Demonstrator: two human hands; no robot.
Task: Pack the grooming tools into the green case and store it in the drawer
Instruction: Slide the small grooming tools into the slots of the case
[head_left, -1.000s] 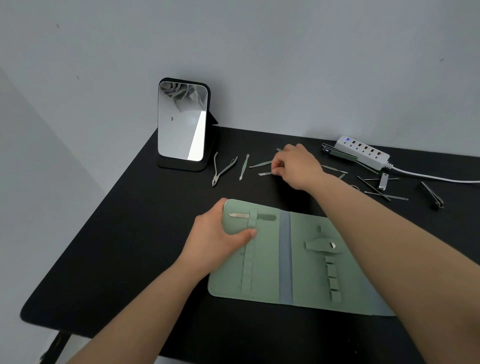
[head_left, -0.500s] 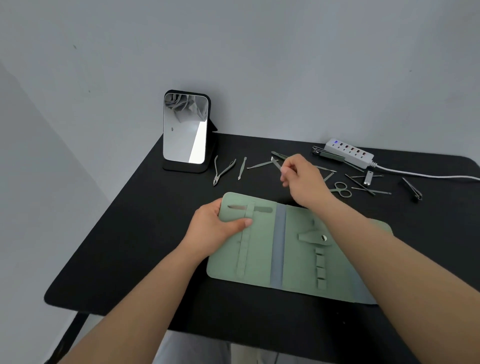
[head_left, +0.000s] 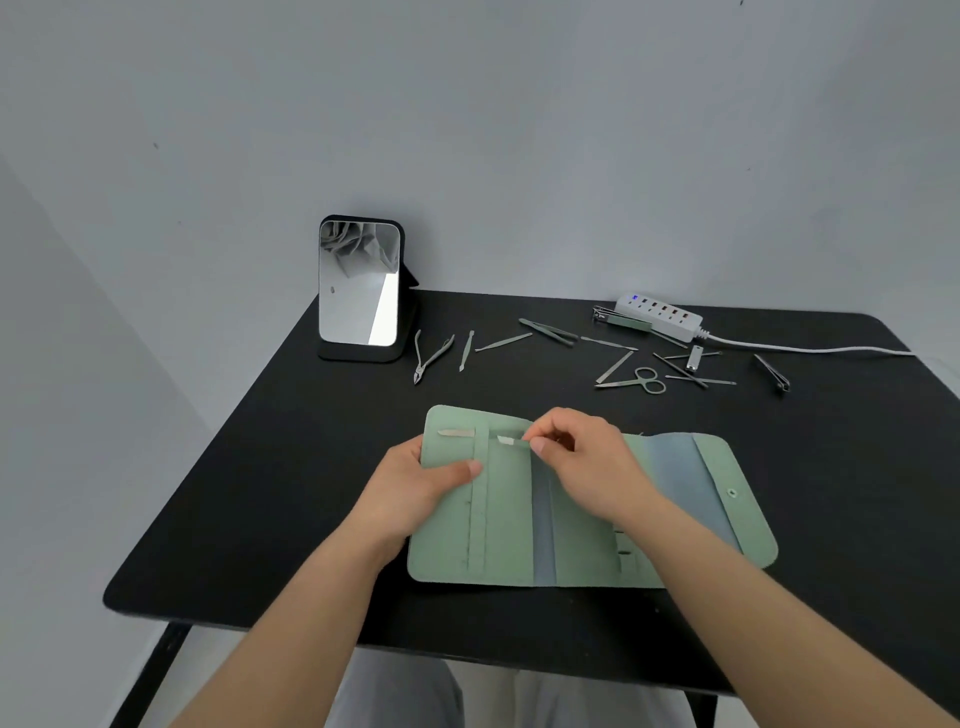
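Observation:
The green case (head_left: 509, 525) lies unfolded on the black table (head_left: 249, 499). My left hand (head_left: 415, 488) grips the case's left edge, thumb pressing on the left panel. My right hand (head_left: 582, 462) pinches a small metal tool (head_left: 510, 441), whose tip points at the elastic strap near the case's top. Another metal tool (head_left: 456, 432) sits tucked under that strap at the top left. Loose tools lie behind the case: nippers (head_left: 430, 356), a thin file (head_left: 503, 342), tweezers (head_left: 549, 330), scissors (head_left: 636, 383) and nail clippers (head_left: 773, 372). No drawer is in view.
A standing mirror (head_left: 359, 288) is at the table's back left. A white power strip (head_left: 658, 315) with its cable running right lies at the back. The wall stands right behind the table. My grey-clad knees show below the front edge.
My right hand has picked a small tool from the row behind the case and brought it down to the case's upper left panel. The left hand has stayed on the case.

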